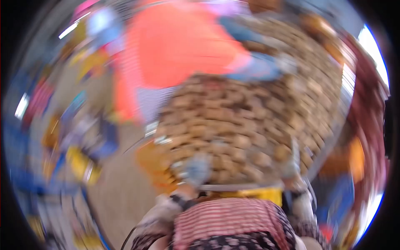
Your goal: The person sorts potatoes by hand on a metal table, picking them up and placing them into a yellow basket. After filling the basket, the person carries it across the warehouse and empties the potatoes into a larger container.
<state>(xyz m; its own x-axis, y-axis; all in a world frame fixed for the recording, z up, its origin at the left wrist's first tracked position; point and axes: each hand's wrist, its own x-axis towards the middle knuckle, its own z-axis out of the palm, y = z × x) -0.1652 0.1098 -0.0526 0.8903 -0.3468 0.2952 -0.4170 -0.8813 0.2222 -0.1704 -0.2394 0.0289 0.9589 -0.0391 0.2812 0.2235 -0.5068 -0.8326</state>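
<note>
blurred market floor, both gloved hands (196, 168) (289, 164) on heaped lumpy brown tubers (233, 125), grip unclear

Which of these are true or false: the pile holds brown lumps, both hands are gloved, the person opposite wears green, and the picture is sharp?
1. The pile holds brown rounded lumps. True.
2. The left hand and right hand wear light gloves. True, as far as the blur allows.
3. The person opposite wears green. False: the top is orange-red.
4. The picture is sharp. False: it is heavily motion-blurred.
</note>
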